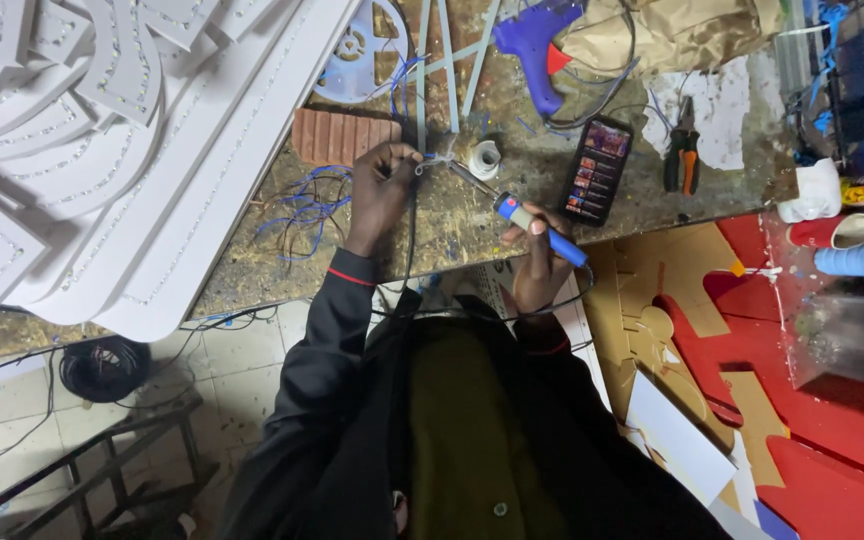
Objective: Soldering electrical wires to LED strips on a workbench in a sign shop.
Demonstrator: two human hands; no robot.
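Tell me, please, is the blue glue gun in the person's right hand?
No, the right hand holds a soldering iron; the glue gun lies on the workbench.

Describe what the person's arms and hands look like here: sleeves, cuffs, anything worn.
Both arms are in long black jacket sleeves with a thin red band at each cuff. The left hand and right hand are bare: no gloves, and no rings or watch that I can make out.

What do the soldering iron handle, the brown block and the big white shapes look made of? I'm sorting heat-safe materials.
Soldering iron: the handle looks like glossy blue plastic, with a thin dull metal shaft. Brown block: ribbed and matte reddish brown, possibly brick or clay; hard to tell. White shapes: flat matte sheets with clean cut edges and dotted rows, probably foam board or plastic.
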